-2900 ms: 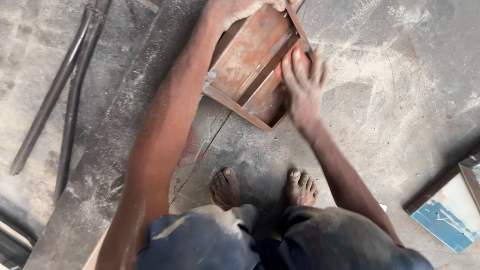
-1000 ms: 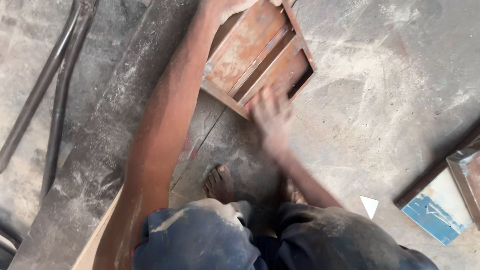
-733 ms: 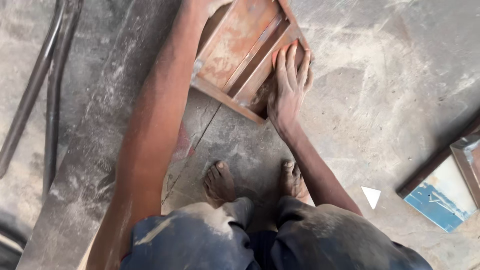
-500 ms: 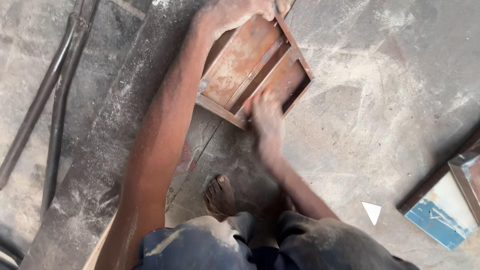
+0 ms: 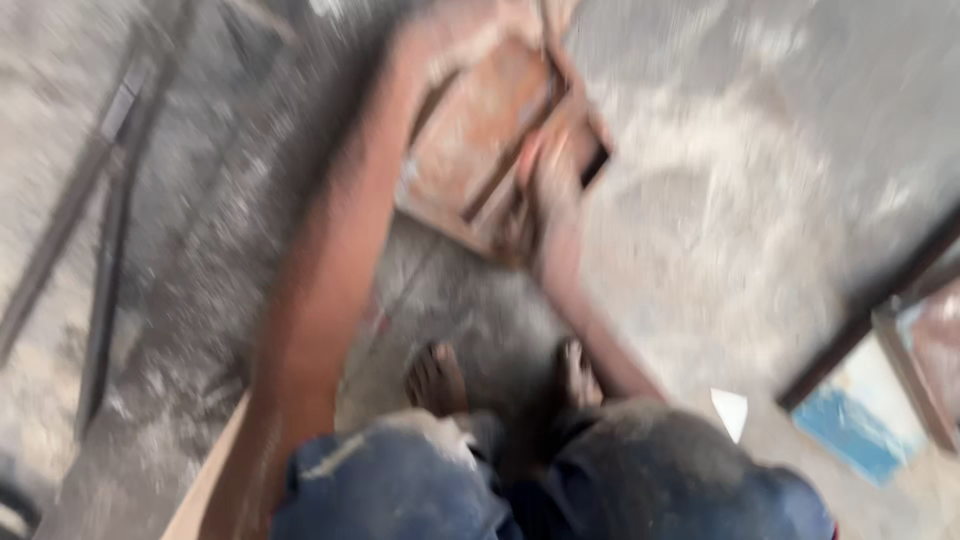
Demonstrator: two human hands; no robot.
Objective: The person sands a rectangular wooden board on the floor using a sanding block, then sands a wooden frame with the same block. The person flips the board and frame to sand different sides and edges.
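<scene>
The picture is blurred; a reddish wooden frame (image 5: 490,150) lies on the dusty floor (image 5: 720,230) ahead of the bare feet; the right hand (image 5: 553,190) rests on its near edge, fingers' spread unclear; the left hand (image 5: 470,35) reaches its far end, grip unreadable.

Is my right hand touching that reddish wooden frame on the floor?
Touching. The head view, though blurred, shows the right hand lying flat on the reddish wooden frame, over its lower crossbar, no gap visible.

Reddish-brown wooden frame (image 5: 490,150), seemingly 2 recessed panels, flat on dusty floor, blurred
</scene>
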